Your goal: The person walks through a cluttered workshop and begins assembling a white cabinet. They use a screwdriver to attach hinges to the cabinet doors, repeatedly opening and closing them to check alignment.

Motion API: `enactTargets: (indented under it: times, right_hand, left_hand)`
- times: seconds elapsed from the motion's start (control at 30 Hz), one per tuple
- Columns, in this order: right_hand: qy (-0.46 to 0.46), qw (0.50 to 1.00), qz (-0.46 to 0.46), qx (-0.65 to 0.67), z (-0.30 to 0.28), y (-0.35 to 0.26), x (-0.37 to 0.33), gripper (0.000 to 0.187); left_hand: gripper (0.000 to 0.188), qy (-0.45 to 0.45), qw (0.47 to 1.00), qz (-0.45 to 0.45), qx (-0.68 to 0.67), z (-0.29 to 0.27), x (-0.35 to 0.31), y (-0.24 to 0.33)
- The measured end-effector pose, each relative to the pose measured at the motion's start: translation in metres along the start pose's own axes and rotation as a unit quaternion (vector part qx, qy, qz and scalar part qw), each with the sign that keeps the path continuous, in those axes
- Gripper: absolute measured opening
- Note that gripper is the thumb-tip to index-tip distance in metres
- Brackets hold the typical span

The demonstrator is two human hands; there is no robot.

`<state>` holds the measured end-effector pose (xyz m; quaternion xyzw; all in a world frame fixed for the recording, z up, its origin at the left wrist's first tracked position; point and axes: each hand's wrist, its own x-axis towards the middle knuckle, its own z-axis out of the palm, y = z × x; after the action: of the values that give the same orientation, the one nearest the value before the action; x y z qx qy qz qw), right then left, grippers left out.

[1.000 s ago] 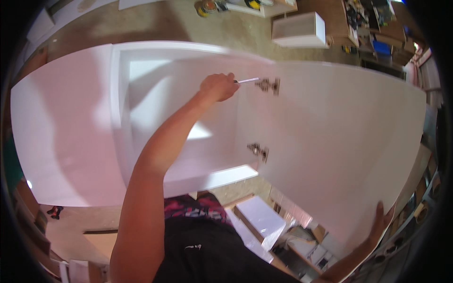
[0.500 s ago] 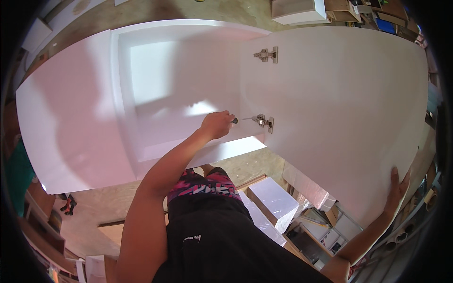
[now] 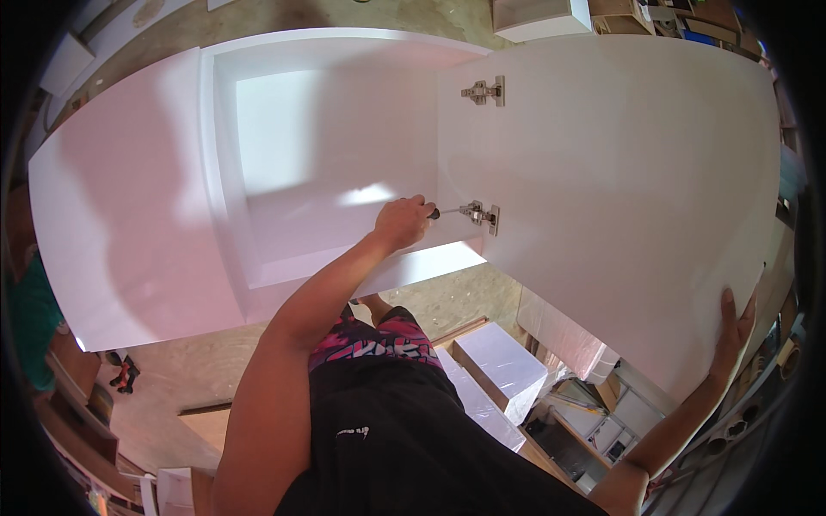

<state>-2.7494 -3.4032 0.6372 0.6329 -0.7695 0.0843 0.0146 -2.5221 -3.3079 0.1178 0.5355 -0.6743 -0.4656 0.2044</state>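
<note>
My left hand [image 3: 404, 223] is closed round the dark handle of a screwdriver [image 3: 449, 211]. The thin shaft points right, its tip at the lower metal hinge [image 3: 479, 217] inside a white cabinet [image 3: 284, 249]. A second hinge [image 3: 484, 91] is fixed farther up the same side. The right-hand white door [image 3: 619, 172] stands wide open. At its lower right edge my right hand [image 3: 731, 335] grips the panel, thumb on the inner face and the other fingers at the rim, partly hidden. A left-hand white door [image 3: 138, 198] covers the cabinet's other half.
Film-wrapped white boxes [image 3: 499, 365] lie beside my body on the right. Shelving with tubes [image 3: 731, 430] stands at far right. An orange and black tool [image 3: 125, 371] is on the floor [image 3: 163, 421] at left. A white open box [image 3: 540, 17] sits beyond the cabinet.
My left hand and the screwdriver have shifted slightly up and to the right, still at the lower hinge. The right hand keeps its hold on the door, and the whole view has shifted slightly.
</note>
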Motion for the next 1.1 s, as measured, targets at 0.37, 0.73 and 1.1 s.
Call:
enactTargets:
  times: [0.37, 0.73, 1.1]
  right_hand:
    - [0.003, 1.0, 0.006, 0.005, -0.005, 0.001, 0.002, 0.071]
    - [-0.013, 0.999, 0.019, 0.029, -0.007, 0.003, 0.001, 0.068]
    - [-0.017, 0.999, 0.018, 0.034, -0.003, -0.009, -0.002, 0.07]
  left_hand:
    - [0.026, -0.066, 0.997, 0.021, 0.03, 0.005, 0.01, -0.006]
    - [0.034, -0.261, 0.84, -0.16, -0.447, -0.011, 0.026, -0.027]
    - [0.031, -0.34, 0.71, -0.263, -0.557, -0.001, 0.034, -0.039]
